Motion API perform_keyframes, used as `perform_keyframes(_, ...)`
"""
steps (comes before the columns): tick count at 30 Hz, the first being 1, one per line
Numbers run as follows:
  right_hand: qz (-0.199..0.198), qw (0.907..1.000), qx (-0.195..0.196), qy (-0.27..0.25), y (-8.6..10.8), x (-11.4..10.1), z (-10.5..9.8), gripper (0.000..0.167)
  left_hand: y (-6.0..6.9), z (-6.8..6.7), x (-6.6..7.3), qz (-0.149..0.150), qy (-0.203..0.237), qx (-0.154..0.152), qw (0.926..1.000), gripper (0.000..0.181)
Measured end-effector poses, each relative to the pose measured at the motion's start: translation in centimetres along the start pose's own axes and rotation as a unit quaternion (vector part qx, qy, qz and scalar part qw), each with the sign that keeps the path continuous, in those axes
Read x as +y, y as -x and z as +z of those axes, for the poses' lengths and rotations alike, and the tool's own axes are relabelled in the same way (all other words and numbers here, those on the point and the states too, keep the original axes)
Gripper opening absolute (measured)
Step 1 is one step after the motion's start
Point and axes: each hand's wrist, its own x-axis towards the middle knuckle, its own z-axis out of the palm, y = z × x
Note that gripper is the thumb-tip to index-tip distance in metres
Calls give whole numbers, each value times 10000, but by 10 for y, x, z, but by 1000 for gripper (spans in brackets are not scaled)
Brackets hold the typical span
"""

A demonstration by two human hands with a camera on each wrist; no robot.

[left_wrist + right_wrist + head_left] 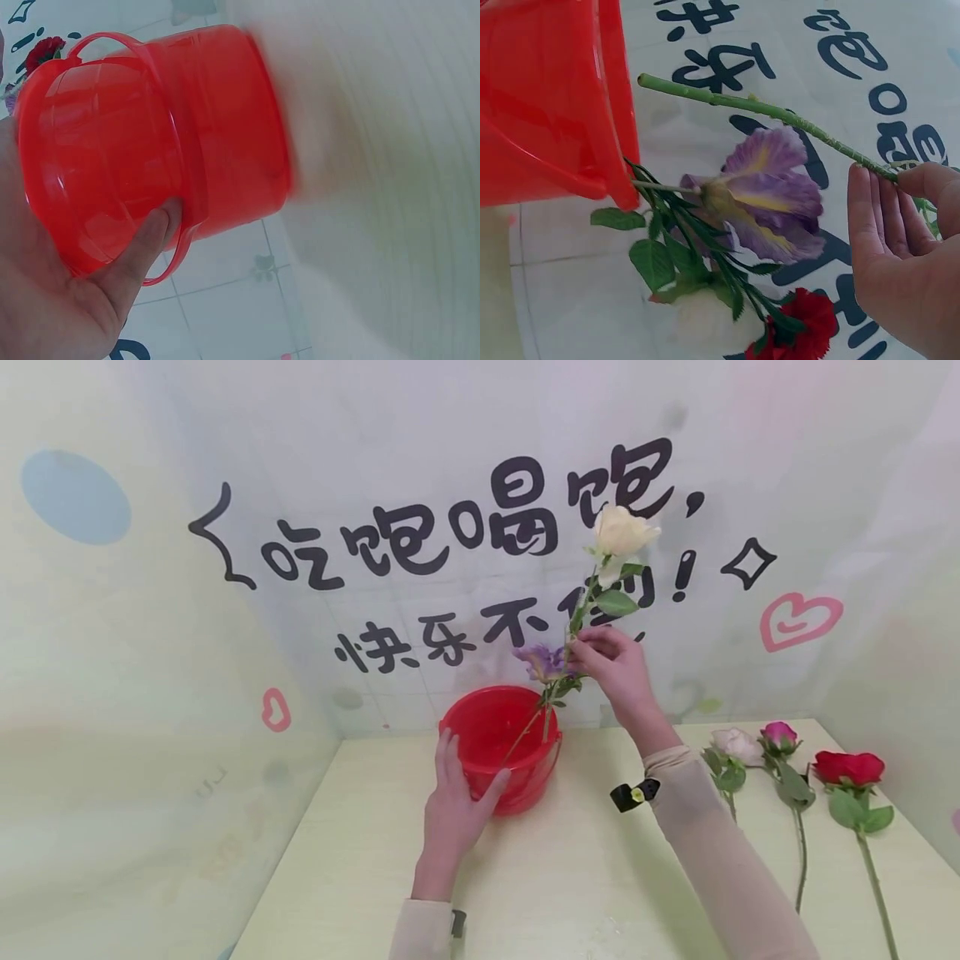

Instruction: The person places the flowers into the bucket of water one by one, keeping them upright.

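A red bucket [498,793] stands on the table, leaning out of nothing and upright. My left hand [455,810] holds its near left side, the fingers along the rim and the thumb [142,244] against the outer wall. With fingertips and thumb, my right hand [618,672] pinches the green stem [780,114] of a white rose [624,531] above the bucket. The bare lower stem end points down toward the bucket's opening. A purple iris [769,195], a red carnation [806,322] and a blurred white flower [712,322] lean out over the rim.
To the right on the table [555,893] lie a pale pink rose [738,747], a magenta rose [780,737] and a red rose [850,768], stems toward me. A printed backdrop [420,435] with black lettering rises close behind the bucket.
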Motion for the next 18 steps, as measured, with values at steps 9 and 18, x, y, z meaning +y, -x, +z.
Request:
perform_keyframes(9, 183, 9987, -227, 408, 4, 22, 19, 27, 1, 0, 0, -9, -3, 28, 10000, 113)
perform_keyframes(18, 288, 9962, -380, 730, 12, 36, 29, 28, 0, 1, -1, 42, 17, 25, 10000, 112)
